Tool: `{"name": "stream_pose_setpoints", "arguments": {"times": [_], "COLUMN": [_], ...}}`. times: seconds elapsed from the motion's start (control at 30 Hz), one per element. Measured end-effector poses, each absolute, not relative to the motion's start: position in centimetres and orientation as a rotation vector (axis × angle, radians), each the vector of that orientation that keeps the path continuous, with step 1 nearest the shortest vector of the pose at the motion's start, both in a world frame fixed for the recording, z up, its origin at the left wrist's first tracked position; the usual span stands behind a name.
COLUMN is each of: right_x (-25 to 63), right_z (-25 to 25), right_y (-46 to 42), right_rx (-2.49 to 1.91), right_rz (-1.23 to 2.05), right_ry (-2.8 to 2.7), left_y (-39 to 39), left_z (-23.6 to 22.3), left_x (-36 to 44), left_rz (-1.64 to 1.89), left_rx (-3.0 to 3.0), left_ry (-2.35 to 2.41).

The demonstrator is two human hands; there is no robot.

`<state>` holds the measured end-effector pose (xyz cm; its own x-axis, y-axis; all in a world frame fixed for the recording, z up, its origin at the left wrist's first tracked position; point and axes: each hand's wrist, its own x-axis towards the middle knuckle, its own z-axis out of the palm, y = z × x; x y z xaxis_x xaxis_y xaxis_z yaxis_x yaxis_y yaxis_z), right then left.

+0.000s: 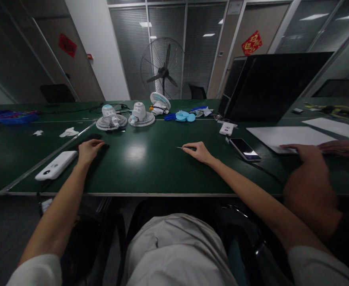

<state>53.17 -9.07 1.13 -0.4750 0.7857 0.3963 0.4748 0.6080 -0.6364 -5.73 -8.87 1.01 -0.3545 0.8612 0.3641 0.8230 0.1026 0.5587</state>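
My right hand (200, 152) is closed in a pinch just above the green table (150, 174). A thin, needle-like piece (178, 147) sticks out to the left from its fingertips; its exact kind is too small to make out. Further left, my left hand (88, 151) rests at the table with thumb and fingers pressed together. Whatever lies between those fingers is too dark to identify. Beside this hand is a white power bank (57, 165), and a dark flat object (93, 136) lies just behind it.
Small white fan parts (111, 122) stand at the back, near blue fan blades (185, 116). To the right lie a phone (245, 149), a white device (226, 128) and a white board (290, 137), under a large dark monitor (270, 87). Another person's hand (308, 159) touches the board.
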Motion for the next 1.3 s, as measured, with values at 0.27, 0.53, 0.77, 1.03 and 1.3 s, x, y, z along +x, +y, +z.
{"name": "stream_pose_setpoints", "arguments": {"times": [0.27,0.53,0.77,1.03,1.3], "right_x": [53.3,53.3,53.3,53.2,53.2], "right_z": [1.1,1.0,1.2,1.2,1.5], "right_y": [-9.1,-9.0,-9.1,-9.2,-9.4], "right_rx": [-0.981,-0.975,-0.993,-0.984,-0.986], "right_rz": [0.619,0.632,0.642,0.624,0.64], "right_ry": [-2.151,-2.155,-2.162,-2.163,-2.161], "left_y": [-9.3,-9.5,-9.8,-10.0,-9.9], "left_z": [0.9,1.6,2.1,2.0,2.1], "left_x": [-6.0,-5.4,-4.2,-4.0,-3.9], "left_rz": [1.145,1.015,0.878,0.931,0.929], "left_rx": [1.815,1.876,1.937,1.888,1.821], "left_ry": [2.269,2.265,2.302,2.275,2.311]}}
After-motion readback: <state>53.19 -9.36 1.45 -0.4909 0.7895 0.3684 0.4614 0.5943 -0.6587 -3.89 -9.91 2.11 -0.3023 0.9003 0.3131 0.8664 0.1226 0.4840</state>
